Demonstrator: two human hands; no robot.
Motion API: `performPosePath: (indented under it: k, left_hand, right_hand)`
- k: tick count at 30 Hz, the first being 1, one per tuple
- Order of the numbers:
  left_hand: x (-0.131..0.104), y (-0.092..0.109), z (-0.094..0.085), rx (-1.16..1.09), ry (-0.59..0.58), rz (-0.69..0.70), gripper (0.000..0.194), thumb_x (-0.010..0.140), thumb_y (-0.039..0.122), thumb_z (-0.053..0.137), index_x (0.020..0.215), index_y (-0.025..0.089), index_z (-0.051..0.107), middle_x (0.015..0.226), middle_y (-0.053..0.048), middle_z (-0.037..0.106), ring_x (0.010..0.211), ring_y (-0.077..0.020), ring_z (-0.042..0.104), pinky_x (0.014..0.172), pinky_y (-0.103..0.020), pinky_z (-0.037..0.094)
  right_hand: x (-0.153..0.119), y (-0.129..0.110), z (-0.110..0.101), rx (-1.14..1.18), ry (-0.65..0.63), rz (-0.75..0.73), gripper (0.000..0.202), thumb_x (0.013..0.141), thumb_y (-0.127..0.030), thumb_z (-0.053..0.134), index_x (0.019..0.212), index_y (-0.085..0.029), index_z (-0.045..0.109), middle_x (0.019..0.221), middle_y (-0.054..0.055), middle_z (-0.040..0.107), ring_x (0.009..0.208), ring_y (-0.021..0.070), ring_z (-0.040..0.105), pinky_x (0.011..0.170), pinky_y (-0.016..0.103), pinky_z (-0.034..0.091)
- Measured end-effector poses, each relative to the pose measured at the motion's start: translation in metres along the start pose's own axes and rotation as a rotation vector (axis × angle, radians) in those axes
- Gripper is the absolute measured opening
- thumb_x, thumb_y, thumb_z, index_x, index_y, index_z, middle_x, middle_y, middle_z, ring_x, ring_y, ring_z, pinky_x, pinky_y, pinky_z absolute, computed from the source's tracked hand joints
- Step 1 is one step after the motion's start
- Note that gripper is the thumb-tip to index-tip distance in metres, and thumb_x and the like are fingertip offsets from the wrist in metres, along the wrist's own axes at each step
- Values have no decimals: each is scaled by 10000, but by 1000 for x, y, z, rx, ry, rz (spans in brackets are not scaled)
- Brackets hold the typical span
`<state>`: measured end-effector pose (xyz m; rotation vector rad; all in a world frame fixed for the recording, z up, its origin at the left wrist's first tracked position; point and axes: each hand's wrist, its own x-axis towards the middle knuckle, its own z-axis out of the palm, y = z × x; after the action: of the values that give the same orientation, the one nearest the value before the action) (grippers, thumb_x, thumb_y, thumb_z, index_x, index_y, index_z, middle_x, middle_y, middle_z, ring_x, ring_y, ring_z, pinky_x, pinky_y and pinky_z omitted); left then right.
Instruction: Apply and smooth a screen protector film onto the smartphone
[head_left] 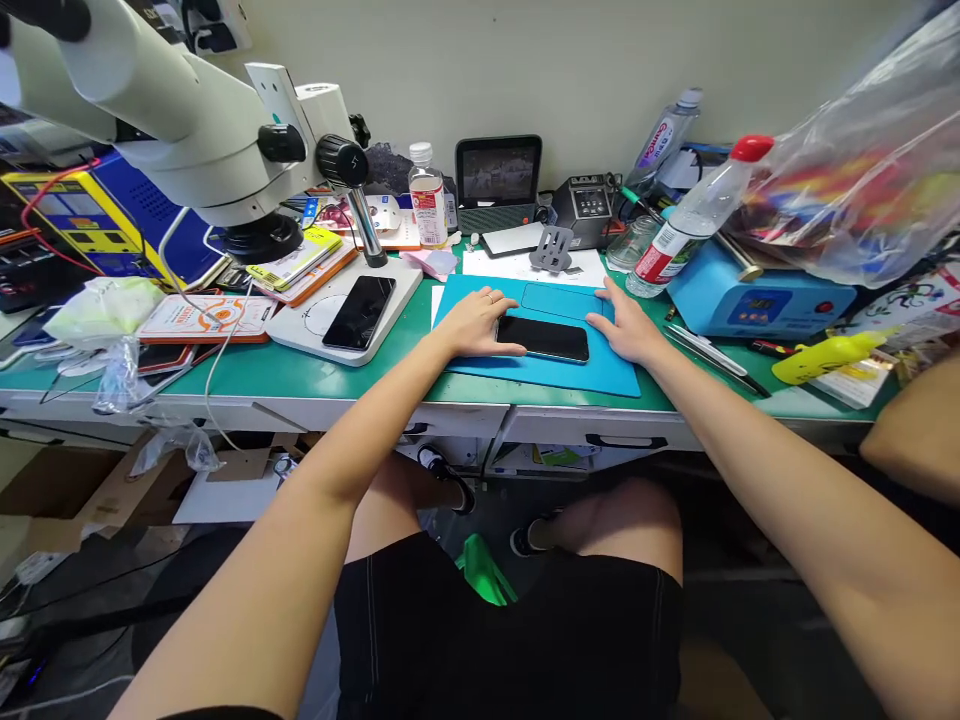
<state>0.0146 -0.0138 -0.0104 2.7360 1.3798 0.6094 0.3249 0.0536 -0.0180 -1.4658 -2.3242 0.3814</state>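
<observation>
Left hand [476, 325] and right hand [628, 325] flank dark phone [549, 340] on blue mat [607, 376]

Both bare hands are open, neither closed around anything. The left hand, a ring [491, 295] on one finger, spreads its thumb and fingers about the left end of the phone, which lies flat, screen up; whether skin meets the casing cannot be told. The right hand rests fingers-down toward the mat's right side, thumb apart from the handset.

Just beyond the mat, a gray bracket [553, 250] sits on white paper [592, 266], near a small screen [499, 170] showing a picture. At left, a second phone [360, 312] lies on the white base [300, 332] of a microscope [202, 130], with a clear bottle [427, 205] standing behind. At right, slim metal tools [709, 352] lie on the green benchtop [390, 385] before a blue unit [757, 300]. A red-capped bottle [694, 225] leans beside the unit, a bulging plastic bag [862, 180] is above it, and a yellow squeeze bottle [829, 357] lies in front. Another person's bare limb [919, 430] enters at the right edge.
</observation>
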Motion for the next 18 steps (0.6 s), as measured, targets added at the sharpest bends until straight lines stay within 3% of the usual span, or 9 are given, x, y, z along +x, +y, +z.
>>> performPosePath:
  k: [5, 12, 15, 18]
  left_hand:
    - [0, -5, 1, 8, -5, 41, 879, 711, 792, 687, 1262, 110, 624, 1159, -163, 632, 1100, -357, 565, 962, -448, 438]
    - [-1, -6, 5, -74, 28, 60, 694, 674, 750, 753, 1041, 164, 690, 1081, -124, 641, 1078, -348, 557, 925, -440, 422]
    - [-2, -7, 5, -146, 53, 22, 472, 820, 630, 687, 977, 184, 707, 1010, -93, 657, 1047, -314, 565, 935, -425, 421]
    - [-2, -10, 3, -157, 97, -64, 303, 999, 344, 443, 951, 193, 702, 963, -70, 667, 986, -248, 588, 951, -390, 429]
  right_hand:
    - [2, -3, 3, -28, 42, 21, 745, 936, -516, 478, 1572, -161, 323, 1528, 172, 512, 1429, 399, 437, 1184, 589, 336]
    - [0, -9, 4, -45, 65, 78, 801, 931, -533, 496, 1583, -113, 299, 1529, 175, 517, 1427, 396, 447, 1188, 552, 349]
    - [-2, -13, 3, -45, 64, 89, 805, 928, -533, 503, 1584, -110, 303, 1533, 171, 516, 1424, 392, 451, 1186, 542, 355]
    - [-3, -15, 1, -42, 65, 89, 790, 922, -540, 509, 1569, -119, 338, 1521, 179, 527, 1410, 408, 463, 1169, 559, 371]
